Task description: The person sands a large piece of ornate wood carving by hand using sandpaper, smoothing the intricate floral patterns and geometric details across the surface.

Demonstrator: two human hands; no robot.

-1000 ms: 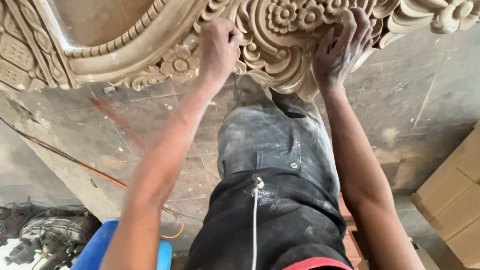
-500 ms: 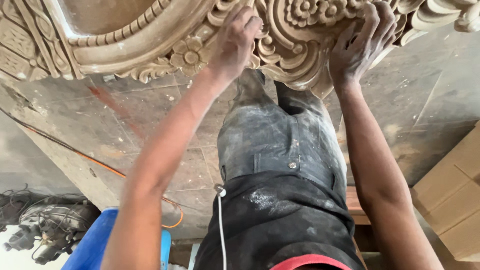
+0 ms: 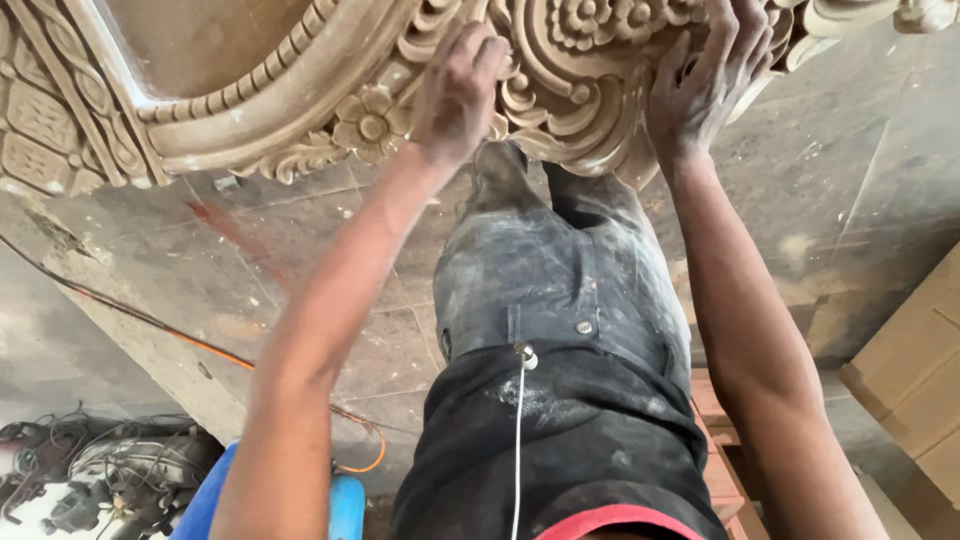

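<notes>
A large carved wooden panel (image 3: 300,90) with flowers, scrolls and a beaded arch fills the top of the head view. My left hand (image 3: 460,85) presses on its lower carved edge, just right of a carved flower (image 3: 370,125). My right hand (image 3: 705,80) rests with fingers spread over the scrollwork further right, under a rosette (image 3: 600,15). Whether either hand holds anything against the wood is hidden. Below my arms are my dusty grey trousers (image 3: 560,290) and black shirt (image 3: 560,450).
A dusty stone floor (image 3: 300,270) lies under the panel, crossed by an orange cable (image 3: 200,345). Power tools and tangled cords (image 3: 110,480) sit at the lower left beside a blue object (image 3: 345,505). Pale wooden boards (image 3: 910,370) lean at the right.
The view has tilted, so the panel and both hands sit higher and more to the right. Both hands stay pressed on the carved edge, the left one shifted slightly along it.
</notes>
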